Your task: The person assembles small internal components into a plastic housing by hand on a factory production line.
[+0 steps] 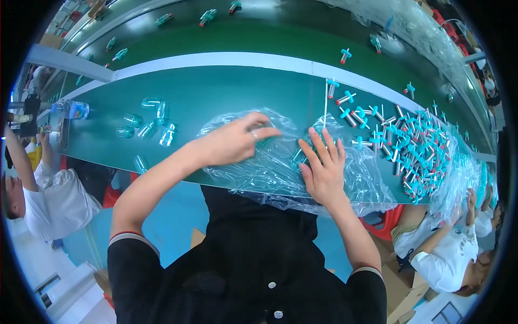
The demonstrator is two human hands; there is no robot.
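Note:
My left hand (237, 141) is over a crumpled clear plastic bag (253, 175), its fingers apart and partly bent. Just below its fingertips, something teal and see-through shows in the plastic, too covered to make out. My right hand (326, 173) rests on the bag's right part with fingers spread flat. A clear greenish plastic cylinder (296, 158) lies beside its thumb and index finger, partly hidden by them. Several similar clear teal cylinders (168, 135) lie loose on the green table (216, 89) to the left.
At the right is a heap of small metal-and-teal parts with red ends (413, 154). Beyond a white rail (226, 58), a green conveyor (259, 32) carries similar pieces. A clear container (79, 110) stands far left. People in white shirts sit on both sides.

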